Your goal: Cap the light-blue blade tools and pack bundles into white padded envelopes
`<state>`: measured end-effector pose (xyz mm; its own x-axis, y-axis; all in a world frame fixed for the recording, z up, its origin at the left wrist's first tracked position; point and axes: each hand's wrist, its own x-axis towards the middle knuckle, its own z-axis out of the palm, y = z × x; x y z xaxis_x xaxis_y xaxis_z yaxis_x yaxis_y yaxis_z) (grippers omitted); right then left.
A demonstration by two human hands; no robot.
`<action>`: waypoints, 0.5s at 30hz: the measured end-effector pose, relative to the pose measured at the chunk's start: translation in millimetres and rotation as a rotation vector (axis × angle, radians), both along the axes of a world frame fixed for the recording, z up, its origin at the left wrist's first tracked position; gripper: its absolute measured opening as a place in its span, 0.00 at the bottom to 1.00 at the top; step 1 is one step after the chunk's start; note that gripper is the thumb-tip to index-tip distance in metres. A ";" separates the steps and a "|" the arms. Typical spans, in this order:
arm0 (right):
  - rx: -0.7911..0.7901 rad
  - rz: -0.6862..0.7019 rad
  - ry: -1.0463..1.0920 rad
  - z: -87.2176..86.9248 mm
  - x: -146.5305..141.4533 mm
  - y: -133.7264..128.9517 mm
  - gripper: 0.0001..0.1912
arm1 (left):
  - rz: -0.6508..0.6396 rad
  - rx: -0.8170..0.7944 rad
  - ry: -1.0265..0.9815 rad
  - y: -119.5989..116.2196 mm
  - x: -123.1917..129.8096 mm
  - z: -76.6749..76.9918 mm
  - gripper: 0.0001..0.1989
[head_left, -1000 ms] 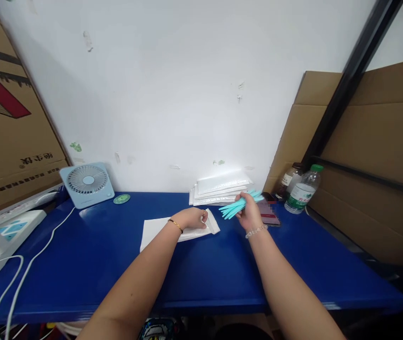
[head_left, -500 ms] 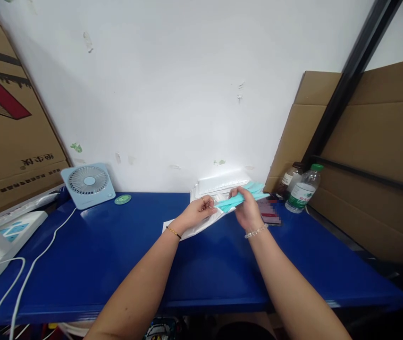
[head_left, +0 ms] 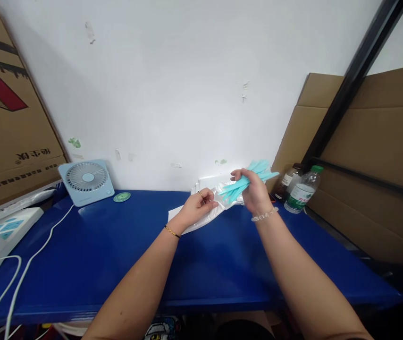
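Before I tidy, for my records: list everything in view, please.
Strips: several, turquoise, centre
Envelope: one, white, centre
Envelope stack: one, white, back
Fan: one, blue, left
Disc: one, green, left
Power strip: one, white, left
Cables: some, white, left
Bottles: two, brown and green caps, right
Cardboard: several, brown, both sides
Post: one, black, right
Table: one, blue, below
Clutter: uncounted, mixed, underneath
Wall: one, white, behind
Left hand: one, bare, centre
Right hand: one, bare, centre

I'm getting a fairly bright view, with soft shading toward the left of the wall [head_left: 173, 94]. Pale glare streaks the glossy desk [head_left: 116, 255], mostly at its front edge. Wide-angle distortion stretches my view's sides, the lower right corner sinks into darkness, and small print looks soft.
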<state>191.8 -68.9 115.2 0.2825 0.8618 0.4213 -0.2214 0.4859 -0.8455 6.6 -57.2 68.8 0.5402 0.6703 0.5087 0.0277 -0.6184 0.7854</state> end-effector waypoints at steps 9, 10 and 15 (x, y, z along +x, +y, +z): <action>0.123 0.106 -0.230 9.0 -10.4 -15.0 0.15 | -0.043 -0.112 -0.141 0.6 0.2 1.1 0.12; 0.147 0.137 -0.260 11.0 -10.0 -18.2 0.15 | -0.049 -0.124 -0.147 1.0 -0.2 1.3 0.12; 0.073 0.246 -0.345 14.7 -14.5 -25.5 0.12 | -0.095 -0.148 -0.144 -0.1 -1.5 3.0 0.14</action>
<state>177.3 -94.4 129.9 -0.0964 0.8502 0.5175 -0.0485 0.5153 -0.8556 5.1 -57.3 71.7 0.5334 0.6931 0.4849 -0.1442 -0.4904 0.8595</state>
